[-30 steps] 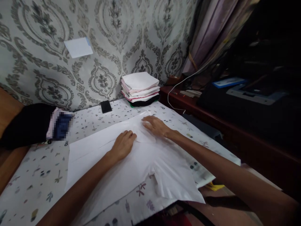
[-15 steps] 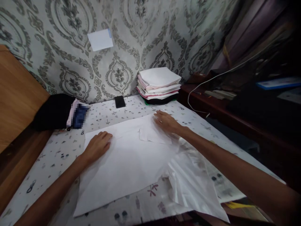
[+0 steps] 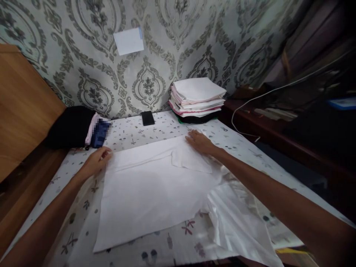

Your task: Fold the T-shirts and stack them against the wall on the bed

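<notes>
A white shirt [image 3: 150, 196] lies spread over the printed sheet, with a crease running across its upper part. One short piece like a sleeve [image 3: 191, 161] is folded flat on top of it. Crumpled white cloth [image 3: 233, 218] trails from its right side toward the front edge. My left hand [image 3: 97, 161] is at the shirt's far left corner, its thumb apart from slightly bent fingers. At the far right part of the shirt, my right hand [image 3: 201, 142] rests palm down with fingers stretched out.
Behind the shirt are a stack of folded clothes [image 3: 197, 98] and a black phone [image 3: 148, 118]. Dark clothing [image 3: 71, 128] lies at left by a wooden panel [image 3: 25, 111]. A white cable [image 3: 236, 122] hangs from the dark shelf on the right.
My left hand has slid left, off the middle of the cloth to its corner. A crease now shows across the shirt. My right hand stays about where it was.
</notes>
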{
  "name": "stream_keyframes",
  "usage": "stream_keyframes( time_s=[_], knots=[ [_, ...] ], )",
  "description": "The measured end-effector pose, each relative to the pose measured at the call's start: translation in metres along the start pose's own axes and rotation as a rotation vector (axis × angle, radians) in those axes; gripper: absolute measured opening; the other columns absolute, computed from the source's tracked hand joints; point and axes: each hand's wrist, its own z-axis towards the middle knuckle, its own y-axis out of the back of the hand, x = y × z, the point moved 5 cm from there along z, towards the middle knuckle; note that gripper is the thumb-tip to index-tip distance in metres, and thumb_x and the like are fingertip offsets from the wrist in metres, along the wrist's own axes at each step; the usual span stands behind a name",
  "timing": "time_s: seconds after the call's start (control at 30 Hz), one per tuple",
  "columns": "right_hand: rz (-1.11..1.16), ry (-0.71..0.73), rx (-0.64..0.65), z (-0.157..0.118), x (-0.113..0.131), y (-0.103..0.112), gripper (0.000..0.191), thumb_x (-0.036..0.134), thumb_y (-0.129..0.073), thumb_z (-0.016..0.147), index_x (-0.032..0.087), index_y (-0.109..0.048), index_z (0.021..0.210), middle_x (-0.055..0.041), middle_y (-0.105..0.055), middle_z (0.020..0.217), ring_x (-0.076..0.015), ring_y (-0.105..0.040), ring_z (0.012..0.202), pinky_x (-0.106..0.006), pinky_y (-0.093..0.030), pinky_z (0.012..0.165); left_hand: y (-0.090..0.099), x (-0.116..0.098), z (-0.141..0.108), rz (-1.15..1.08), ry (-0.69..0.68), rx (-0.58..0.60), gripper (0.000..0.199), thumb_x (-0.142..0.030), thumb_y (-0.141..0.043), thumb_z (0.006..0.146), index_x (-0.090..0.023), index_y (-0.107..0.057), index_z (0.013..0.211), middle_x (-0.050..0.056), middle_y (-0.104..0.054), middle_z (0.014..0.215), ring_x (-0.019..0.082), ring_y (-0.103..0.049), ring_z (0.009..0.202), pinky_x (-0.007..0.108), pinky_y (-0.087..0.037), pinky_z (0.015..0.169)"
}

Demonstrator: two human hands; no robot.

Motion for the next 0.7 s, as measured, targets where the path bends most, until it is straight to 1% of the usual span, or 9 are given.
stream_keyframes(
  time_s=[0.07, 0.13, 0.2, 0.33, 0.4, 0.43, 0.5, 0.6, 0.7],
  knots=[
    [-0.013, -0.02, -0.017, 0.001, 0.001, 0.0, 0.058, 0.05, -0.026, 0.101, 0.014, -0.052, 0.139, -0.0178, -0.048, 0.152, -0.0315, -0.037, 0.145, -0.049, -0.027, 0.12, 0.0, 0.013, 0.013, 0.063, 0.107, -0.068, 0.037, -0.051, -0.049, 0.079, -0.019, -0.062, 0.094, 0.005, -0.063, 0.085, 0.024, -0.06, 0.084, 0.034, -0.048, 0.075],
    [-0.037, -0.03, -0.036, 0.0, 0.002, -0.001, 0.061, 0.051, -0.027, 0.101, 0.011, -0.048, 0.142, -0.0198, -0.044, 0.154, -0.0329, -0.035, 0.146, -0.05, -0.027, 0.12, -0.004, 0.018, 0.019, 0.081, 0.128, -0.074, 0.028, -0.048, -0.055, 0.072, -0.021, -0.059, 0.077, 0.004, -0.06, 0.079, 0.023, -0.058, 0.082, 0.032, -0.047, 0.073],
    [-0.057, -0.035, -0.041, -0.001, 0.003, -0.003, 0.066, 0.054, -0.025, 0.1, 0.009, -0.045, 0.145, -0.0215, -0.041, 0.156, -0.0343, -0.033, 0.147, -0.051, -0.027, 0.119, -0.009, 0.016, 0.02, 0.001, 0.117, -0.078, 0.025, -0.047, -0.056, 0.07, -0.022, -0.054, 0.067, 0.001, -0.055, 0.072, 0.021, -0.055, 0.076, 0.029, -0.044, 0.066],
    [-0.061, -0.051, -0.026, -0.002, 0.002, -0.006, 0.072, 0.061, -0.023, 0.099, 0.012, -0.041, 0.149, -0.0188, -0.037, 0.159, -0.0345, -0.029, 0.149, -0.051, -0.025, 0.12, -0.01, 0.011, 0.013, -0.421, 0.228, -0.227, 0.03, -0.053, -0.052, 0.072, -0.023, -0.047, 0.075, -0.004, -0.048, 0.063, 0.017, -0.049, 0.061, 0.026, -0.038, 0.056],
    [-0.061, -0.057, -0.03, -0.002, 0.001, -0.007, 0.073, 0.062, -0.022, 0.099, 0.014, -0.04, 0.15, -0.0176, -0.036, 0.16, -0.0344, -0.028, 0.149, -0.05, -0.025, 0.12, -0.008, 0.011, 0.009, -0.506, 0.315, -0.329, 0.027, -0.05, -0.049, 0.075, -0.024, -0.044, 0.082, -0.005, -0.046, 0.062, 0.017, -0.048, 0.056, 0.026, -0.037, 0.054],
    [-0.06, -0.061, -0.035, -0.002, 0.0, -0.007, 0.073, 0.063, -0.022, 0.099, 0.015, -0.04, 0.15, -0.0171, -0.035, 0.16, -0.0344, -0.027, 0.15, -0.051, -0.024, 0.12, -0.006, 0.011, 0.007, -0.448, 0.338, -0.363, 0.024, -0.047, -0.048, 0.078, -0.025, -0.043, 0.084, -0.005, -0.045, 0.061, 0.017, -0.048, 0.055, 0.026, -0.036, 0.054],
    [-0.058, -0.069, -0.038, -0.002, 0.0, -0.008, 0.075, 0.065, -0.02, 0.098, 0.016, -0.039, 0.151, -0.0165, -0.035, 0.161, -0.0345, -0.026, 0.15, -0.051, -0.024, 0.12, -0.002, 0.008, 0.005, -0.194, 0.333, -0.379, 0.017, -0.04, -0.045, 0.084, -0.024, -0.044, 0.09, -0.004, -0.045, 0.06, 0.02, -0.05, 0.056, 0.028, -0.036, 0.056],
    [-0.071, -0.075, -0.019, -0.002, 0.001, -0.008, 0.079, 0.066, -0.018, 0.098, 0.011, -0.038, 0.151, -0.019, -0.033, 0.161, -0.0352, -0.025, 0.151, -0.05, -0.023, 0.121, -0.005, 0.005, 0.003, 0.16, 0.318, -0.253, 0.021, -0.035, -0.036, 0.093, -0.022, -0.048, 0.103, 0.001, -0.053, 0.063, 0.025, -0.058, 0.062, 0.031, -0.038, 0.059],
    [-0.088, -0.08, -0.014, -0.002, 0.002, -0.009, 0.079, 0.065, -0.02, 0.098, 0.009, -0.038, 0.151, -0.0196, -0.032, 0.161, -0.0347, -0.024, 0.151, -0.047, -0.022, 0.122, -0.012, 0.001, -0.001, 0.349, 0.31, -0.118, 0.032, -0.034, -0.028, 0.098, -0.016, -0.048, 0.115, 0.01, -0.065, 0.073, 0.03, -0.065, 0.071, 0.033, -0.041, 0.063]
  ],
)
